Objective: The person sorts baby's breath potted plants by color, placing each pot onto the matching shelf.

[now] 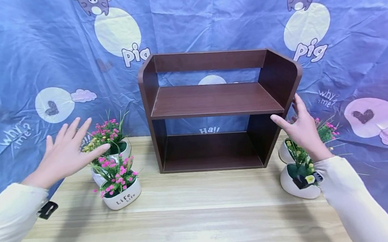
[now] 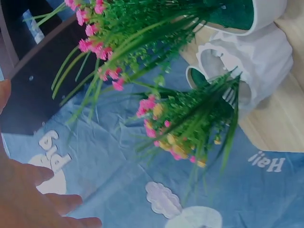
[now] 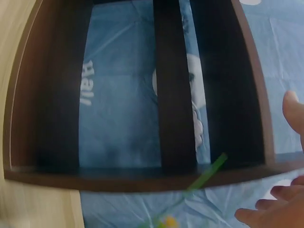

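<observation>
A dark brown two-tier shelf stands upright on the table, its front towards me. Above the left-hand potted flowers my left hand is spread, its fingers apart and nothing in them. The right hand is beside the shelf's right side panel, thumb towards the front edge; whether it touches the panel I cannot tell. In the right wrist view, that hand shows only partly, at the edge, and holds nothing. The left wrist view catches the left hand near pink flowers with long green leaves.
Left of the shelf, a white pot marked "Life" holds pink flowers, with more potted flowers behind it. White pots with artificial plants stand at the right, partly behind the right arm. A blue printed cloth hangs behind everything.
</observation>
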A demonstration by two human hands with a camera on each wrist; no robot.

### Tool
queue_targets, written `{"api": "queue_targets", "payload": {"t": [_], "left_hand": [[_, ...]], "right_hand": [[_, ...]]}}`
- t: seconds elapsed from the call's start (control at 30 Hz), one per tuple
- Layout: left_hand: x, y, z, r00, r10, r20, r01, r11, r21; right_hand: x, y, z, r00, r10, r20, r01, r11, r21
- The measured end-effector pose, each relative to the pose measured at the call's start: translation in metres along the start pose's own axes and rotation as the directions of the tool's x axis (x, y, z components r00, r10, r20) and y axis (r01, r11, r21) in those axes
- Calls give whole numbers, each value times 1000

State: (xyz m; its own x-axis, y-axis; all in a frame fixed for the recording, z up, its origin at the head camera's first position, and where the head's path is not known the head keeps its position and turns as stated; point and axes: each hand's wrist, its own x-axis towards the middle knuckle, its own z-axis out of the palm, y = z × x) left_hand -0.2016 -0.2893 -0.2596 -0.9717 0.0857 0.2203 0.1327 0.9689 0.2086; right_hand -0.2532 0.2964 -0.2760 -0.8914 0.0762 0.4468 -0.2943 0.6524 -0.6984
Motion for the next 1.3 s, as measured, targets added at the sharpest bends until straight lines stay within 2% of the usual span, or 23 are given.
{"api": "queue_targets", "payload": {"t": [0.13, 0.37, 0.5, 0.63, 0.8, 1.0, 1.1, 1.3], "left_hand": [[-5, -12, 1, 998, -6, -56, 4, 999, -45], [-13, -39, 2, 989, -21, -145, 0, 990, -144], [-20, -55, 6, 987, -45, -157, 10, 976, -219], [-29, -71, 18, 984, -100, -146, 54, 955, -293], [-41, -90, 43, 977, -152, -149, 76, 904, -422], [-53, -109, 80, 976, -209, -68, 131, 802, -583], [-57, -113, 98, 976, -213, -45, 136, 758, -638], [-56, -113, 129, 979, -202, 11, 150, 689, -709]], "right_hand": [[1, 0, 18, 996, -7, -84, 16, 994, 105], [1, 1, 36, 971, 52, -233, -18, 989, 148], [2, 3, 39, 961, 69, -266, -18, 982, 188], [3, 3, 42, 955, 78, -285, -18, 978, 208], [3, 2, 44, 945, 94, -313, -26, 977, 214], [3, 1, 48, 933, 89, -350, -12, 976, 217], [3, 2, 50, 927, 89, -365, -10, 977, 213], [4, 1, 53, 915, 100, -390, -24, 981, 195]]}}
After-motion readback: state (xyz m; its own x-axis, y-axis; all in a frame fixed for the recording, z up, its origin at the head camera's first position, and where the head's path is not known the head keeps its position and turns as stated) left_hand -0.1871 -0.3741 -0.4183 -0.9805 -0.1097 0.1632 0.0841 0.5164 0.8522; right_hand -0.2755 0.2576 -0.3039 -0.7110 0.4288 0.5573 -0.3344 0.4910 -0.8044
